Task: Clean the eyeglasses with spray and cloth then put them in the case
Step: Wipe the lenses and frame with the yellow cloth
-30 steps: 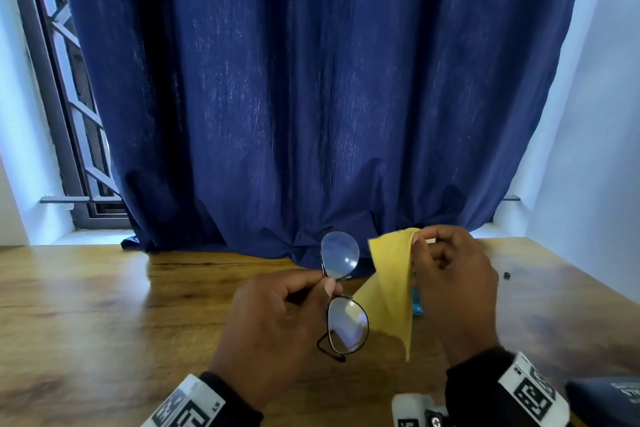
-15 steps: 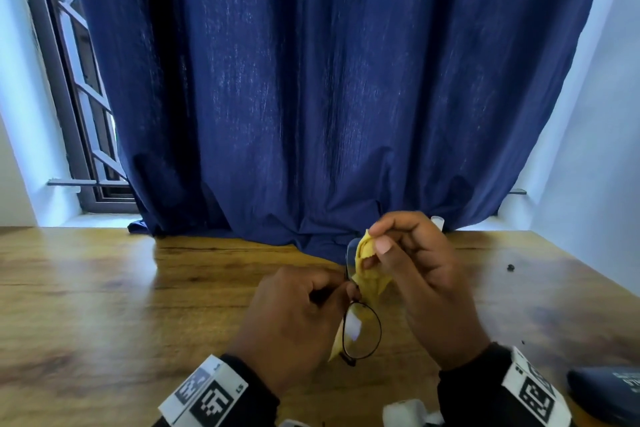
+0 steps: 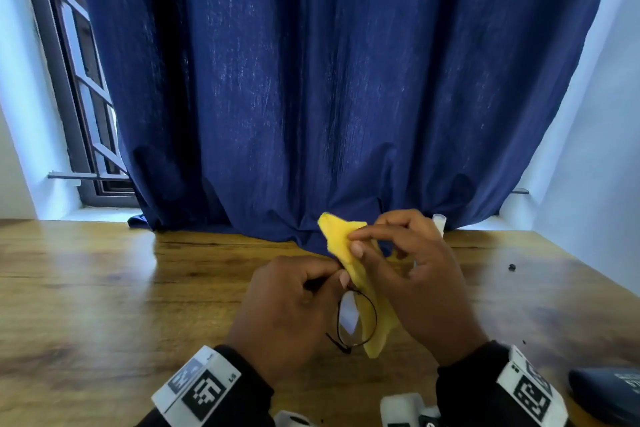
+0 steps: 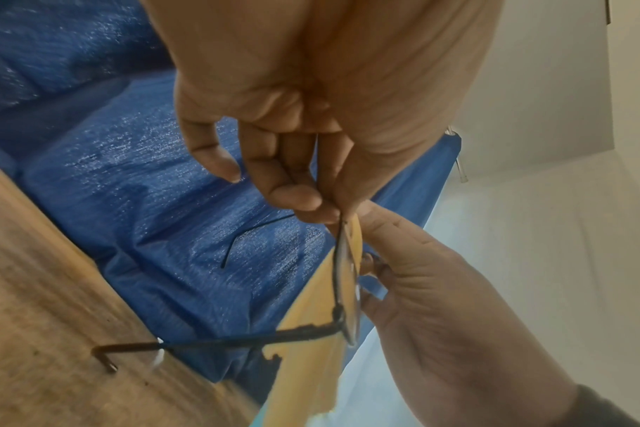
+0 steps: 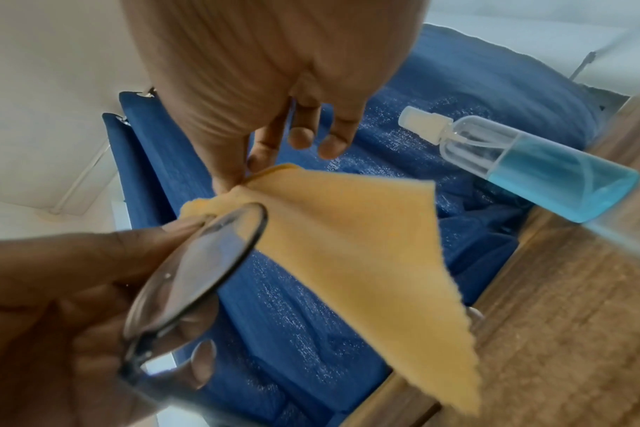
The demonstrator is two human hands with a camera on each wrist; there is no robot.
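Your left hand [image 3: 287,308] pinches the eyeglasses [image 3: 356,319] at the bridge; your right hand [image 3: 412,274] pinches the yellow cloth [image 3: 341,243] over the far lens: rub lightly, support the frame

Eyeglasses: thin black wire-framed round eyeglasses [image 3: 356,317], held above the wooden table [image 3: 104,288], temples unfolded.
Cloth: yellow microfibre cloth [image 3: 346,246], folded over the upper lens.
Spray: clear bottle of blue liquid [image 5: 537,164], upright on that table.
Case: dark blue case [image 3: 609,392] on the table's right edge.

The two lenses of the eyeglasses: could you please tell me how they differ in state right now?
The far lens is wrapped in the yellow cloth, pinched by the right hand; the near lens is bare and catches window light. The far lens is hidden; the near lens shows its whole dark rim. Both belong to the eyeglasses that the left hand holds above the table.
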